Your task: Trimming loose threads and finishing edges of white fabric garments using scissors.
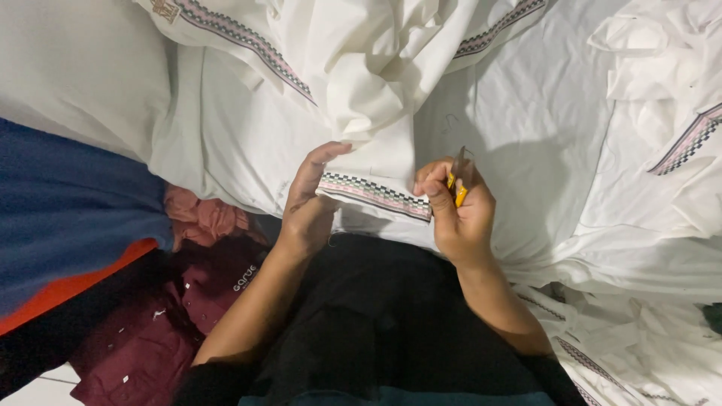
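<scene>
A white garment (376, 83) lies heaped in front of me, edged with a checkered black, white and pink trim band (376, 192). My left hand (310, 203) pinches the left end of that band, thumb on top. My right hand (456, 212) holds the band's right end and grips a small yellow-handled thread snipper (459, 180), its metal tip pointing up. The two hands stretch the trimmed hem between them above my dark lap.
More white garments with the same trim pile up at right (662, 150) and lower right (624, 353). A maroon shirt (173, 316) and a pinkish cloth (207, 214) lie at lower left, next to a blue and orange fabric (68, 218).
</scene>
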